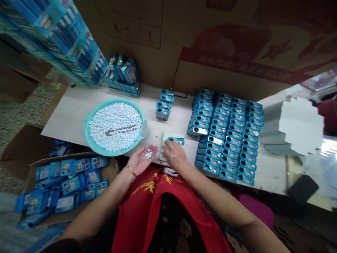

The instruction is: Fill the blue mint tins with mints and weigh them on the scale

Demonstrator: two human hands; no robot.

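My left hand (142,161) is palm up and slightly cupped, with several small white candies (149,154) resting in it. My right hand (174,154) is above a pale green pad (165,136), close to a blue candy dispenser (176,141) on it. The right fingers are bent and smeared by motion; whether they hold anything is not visible. Left of the hands stands a turquoise basin (116,153) full of white candies (113,119), with a metal strip-like tool (122,130) lying in them.
Rows of blue dispensers (226,140) fill the table's right part; a short row (163,113) stands behind the pad. Filled display packs (76,42) are stacked at back left. A carton of blue packets (68,175) is below left. White card stacks (295,126) and a cardboard wall (168,31) border the table.
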